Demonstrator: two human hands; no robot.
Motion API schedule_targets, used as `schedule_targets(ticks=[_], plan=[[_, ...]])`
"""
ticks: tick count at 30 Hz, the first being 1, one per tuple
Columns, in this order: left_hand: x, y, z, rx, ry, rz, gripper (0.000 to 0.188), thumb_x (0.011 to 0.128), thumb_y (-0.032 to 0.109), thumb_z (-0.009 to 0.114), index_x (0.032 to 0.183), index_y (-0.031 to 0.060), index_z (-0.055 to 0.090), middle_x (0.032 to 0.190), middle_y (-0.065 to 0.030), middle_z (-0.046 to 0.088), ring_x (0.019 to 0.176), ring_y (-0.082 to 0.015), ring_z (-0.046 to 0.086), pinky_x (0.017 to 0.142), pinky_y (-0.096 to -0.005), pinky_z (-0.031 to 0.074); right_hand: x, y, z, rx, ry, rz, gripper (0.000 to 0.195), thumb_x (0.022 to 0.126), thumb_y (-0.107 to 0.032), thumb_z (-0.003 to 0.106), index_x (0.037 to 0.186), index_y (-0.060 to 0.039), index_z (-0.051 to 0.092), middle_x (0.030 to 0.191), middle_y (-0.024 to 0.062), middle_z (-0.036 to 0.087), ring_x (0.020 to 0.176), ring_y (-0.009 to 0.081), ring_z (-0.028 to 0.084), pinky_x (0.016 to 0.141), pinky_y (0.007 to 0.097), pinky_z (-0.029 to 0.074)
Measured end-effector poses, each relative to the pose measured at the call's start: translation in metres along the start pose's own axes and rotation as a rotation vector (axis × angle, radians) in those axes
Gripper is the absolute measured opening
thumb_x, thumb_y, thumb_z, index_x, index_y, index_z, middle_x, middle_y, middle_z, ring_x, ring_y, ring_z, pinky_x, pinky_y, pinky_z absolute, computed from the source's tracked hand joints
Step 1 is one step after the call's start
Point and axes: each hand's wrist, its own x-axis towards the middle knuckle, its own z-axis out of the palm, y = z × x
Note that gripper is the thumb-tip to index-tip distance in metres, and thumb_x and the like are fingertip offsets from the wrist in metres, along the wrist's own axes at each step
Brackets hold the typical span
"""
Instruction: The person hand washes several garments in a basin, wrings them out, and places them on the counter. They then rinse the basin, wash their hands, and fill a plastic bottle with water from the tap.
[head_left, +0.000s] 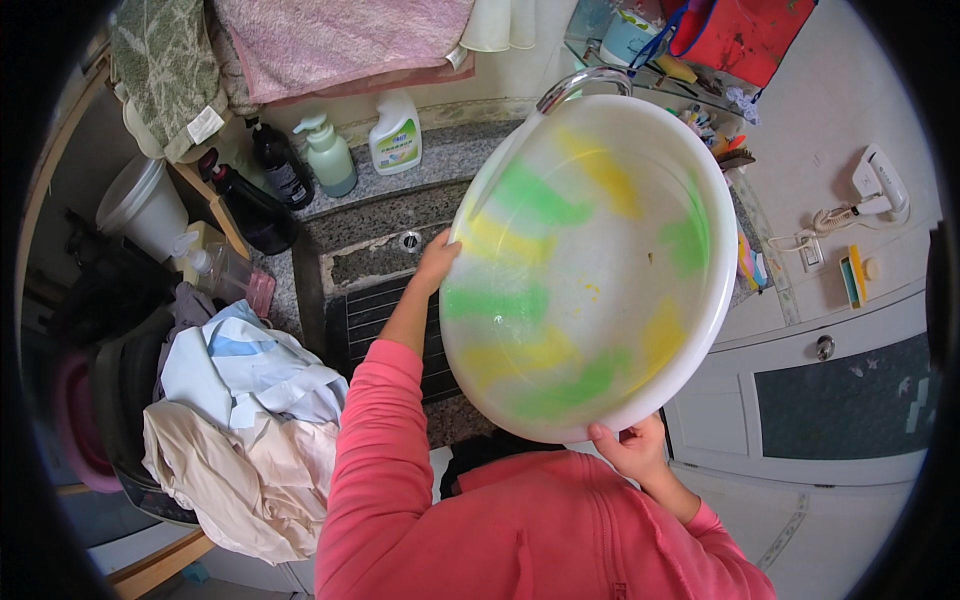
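Observation:
A large white plastic basin (577, 285) with green and yellow patches hangs tilted before me, its inside facing up at the camera. My left hand (437, 260) grips its left rim. At the bottom rim my right hand (634, 448) holds on, thumb over the edge. A small dark speck and several yellow bits show on the basin's inner floor. The chrome faucet (581, 86) arches at the basin's upper rim; whether they touch I cannot tell. Below lies a stone sink with a black ribbed washboard surface (382, 315), partly hidden by the basin and my left arm.
Crumpled white and beige clothes (247, 450) are heaped on the left. Pump bottles (281, 165) and a white spray bottle (395, 135) line the back ledge. Towels (352, 45) hang above. A hair dryer (881, 180) is mounted on the right wall, above a white door (712, 412).

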Motion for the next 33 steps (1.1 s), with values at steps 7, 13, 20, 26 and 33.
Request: schedule_targets(ticks=[7, 13, 20, 26, 33], plan=[[-0.002, 0.002, -0.001, 0.056, -0.017, 0.02, 0.043, 0.078, 0.002, 0.051, 0.12, 0.0038, 0.045, 0.104, -0.0095, 0.057, 0.086, -0.0188, 0.057, 0.075, -0.0303, 0.046, -0.001, 0.0, 0.001, 0.037, 0.033, 0.061, 0.01, 0.074, -0.001, 0.064, 0.083, 0.0016, 0.061, 0.081, 0.0076, 0.065, 0.074, 0.0142, 0.06, 0.067, 0.0252, 0.046], [-0.001, -0.001, -0.004, -0.02, -0.024, 0.002, 0.045, 0.077, 0.004, 0.053, 0.121, 0.0039, 0.043, 0.105, -0.0097, 0.057, 0.087, -0.0197, 0.057, 0.076, -0.032, 0.046, -0.001, 0.001, 0.003, 0.101, 0.066, 0.094, 0.011, 0.074, -0.001, 0.064, 0.085, 0.001, 0.061, 0.082, 0.0074, 0.065, 0.075, 0.0141, 0.06, 0.068, 0.0254, 0.046], [-0.01, 0.003, -0.008, -0.024, -0.131, 0.016, 0.042, 0.078, 0.006, 0.058, 0.117, 0.003, 0.044, 0.105, -0.0102, 0.056, 0.089, -0.0206, 0.057, 0.076, -0.0332, 0.046, -0.002, 0.009, -0.001, 0.073, 0.046, 0.075, 0.011, 0.076, 0.0, 0.062, 0.087, 0.0022, 0.059, 0.084, 0.0075, 0.064, 0.076, 0.0125, 0.059, 0.068, 0.0241, 0.045], [-0.017, -0.003, -0.001, 0.368, 0.207, -0.047, 0.043, 0.075, 0.028, 0.067, 0.1, -0.0039, 0.052, 0.09, -0.0161, 0.06, 0.084, -0.0226, 0.059, 0.075, -0.0337, 0.046, 0.011, 0.0, -0.011, 0.241, 0.057, 0.146, 0.014, 0.079, 0.0, 0.06, 0.092, 0.0027, 0.056, 0.085, 0.0059, 0.062, 0.076, 0.0088, 0.057, 0.065, 0.0214, 0.044], [-0.049, 0.029, -0.031, 0.846, 0.229, -0.061, 0.067, 0.076, 0.053, 0.055, 0.099, -0.0099, 0.055, 0.096, -0.0272, 0.059, 0.091, -0.0359, 0.058, 0.079, -0.0392, 0.044, 0.026, -0.029, -0.03, 0.477, 0.062, 0.14, 0.018, 0.082, -0.005, 0.056, 0.097, 0.0049, 0.05, 0.084, 0.013, 0.061, 0.066, 0.0174, 0.061, 0.053, 0.0283, 0.05]])
